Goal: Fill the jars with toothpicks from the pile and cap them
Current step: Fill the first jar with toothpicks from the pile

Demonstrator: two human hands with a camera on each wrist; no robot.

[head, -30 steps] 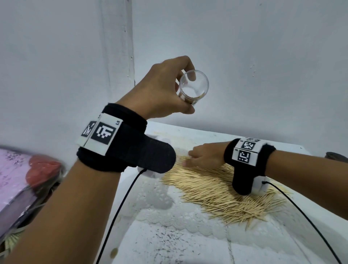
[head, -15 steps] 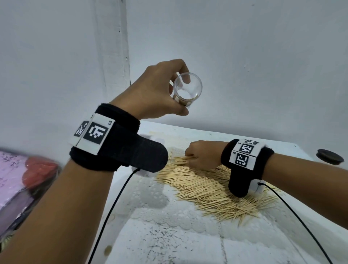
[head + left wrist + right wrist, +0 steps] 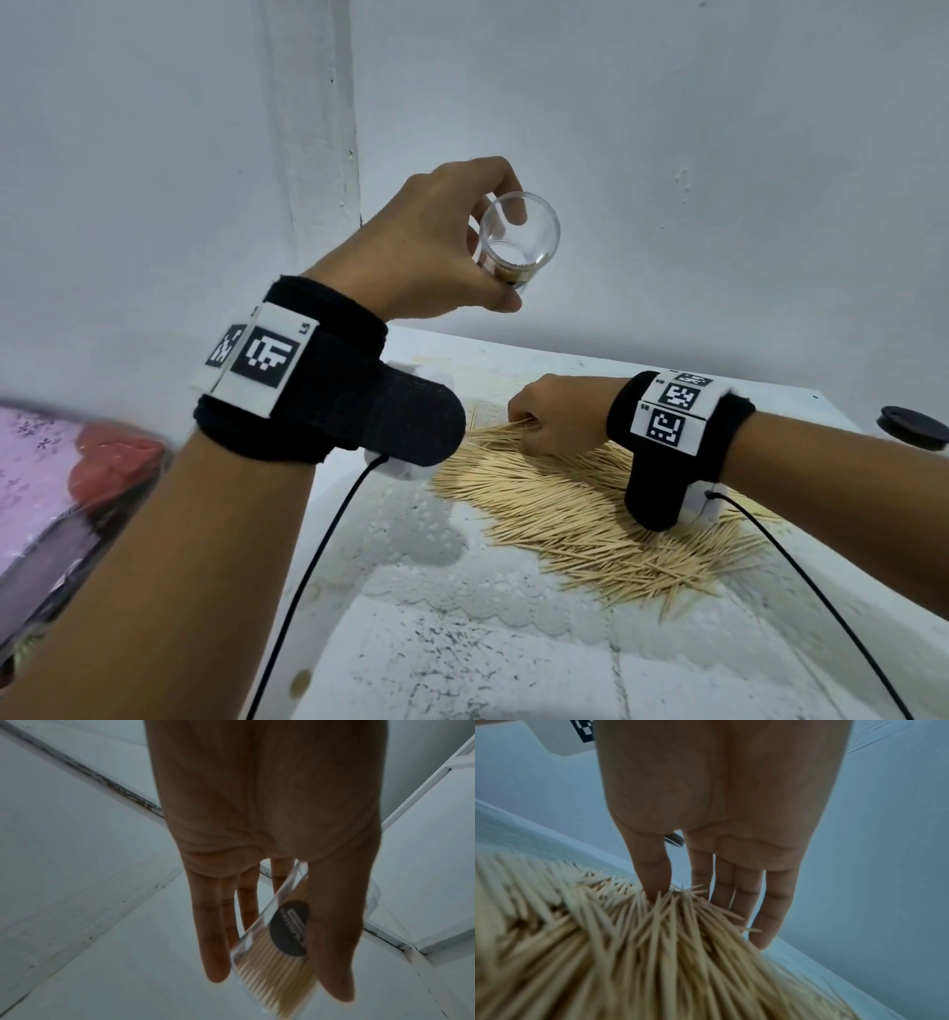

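Observation:
My left hand [image 3: 506,257] holds a clear jar [image 3: 534,231] up in the air above the table's far left, mouth tilted toward me. In the left wrist view the jar [image 3: 277,953] has a dark round label and some toothpicks inside, with the left hand [image 3: 276,983] gripping it between thumb and fingers. A large toothpick pile [image 3: 590,509] lies on the white table. My right hand [image 3: 534,426] rests on the pile's far left end with fingers curled round a bunch of toothpicks. In the right wrist view the thumb and fingers of the right hand [image 3: 687,896] dig into the toothpick pile [image 3: 628,953].
A black round lid [image 3: 911,429] lies at the table's far right edge. The table [image 3: 462,642] has a lace-patterned cover. A pink floral item [image 3: 36,462] and a red object [image 3: 113,462] sit off the left side. A white wall stands close behind.
My right hand has gone from lying flatter on the pile to curling its fingers round toothpicks. The left hand still holds the jar up, tilted slightly more toward me.

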